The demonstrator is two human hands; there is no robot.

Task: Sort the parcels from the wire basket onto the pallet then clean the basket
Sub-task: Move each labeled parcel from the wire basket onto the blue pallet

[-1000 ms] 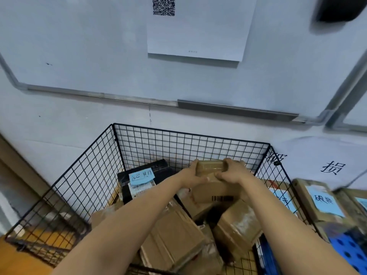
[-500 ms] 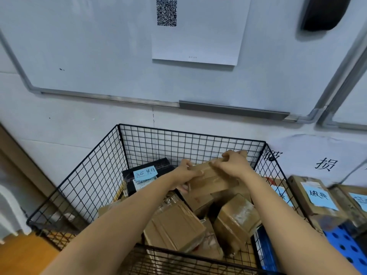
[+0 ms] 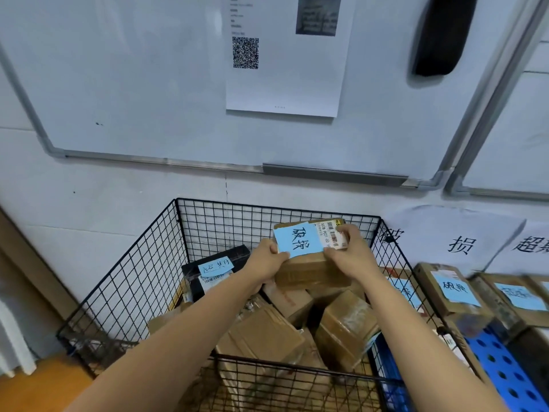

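Note:
A black wire basket [image 3: 124, 295] stands against the wall, holding several brown cardboard parcels. Both hands hold one brown parcel [image 3: 310, 270] lifted above the heap, its top turned toward me with a blue handwritten note and a barcode label. My left hand [image 3: 269, 260] grips its left end. My right hand [image 3: 347, 257] grips its right end, thumb on the label. A black parcel [image 3: 214, 270] with a blue note lies at the basket's back left. The blue perforated pallet [image 3: 505, 370] lies right of the basket.
Brown parcels with blue notes [image 3: 454, 289] sit on the pallet along the wall under paper signs [image 3: 460, 243]. A whiteboard [image 3: 148, 84] with a QR sheet hangs above. An orange floor strip [image 3: 38, 382] shows at the lower left.
The parcel in both hands has been lifted and turned over, so its blue note and barcode label now face up. My view has tilted upward slightly.

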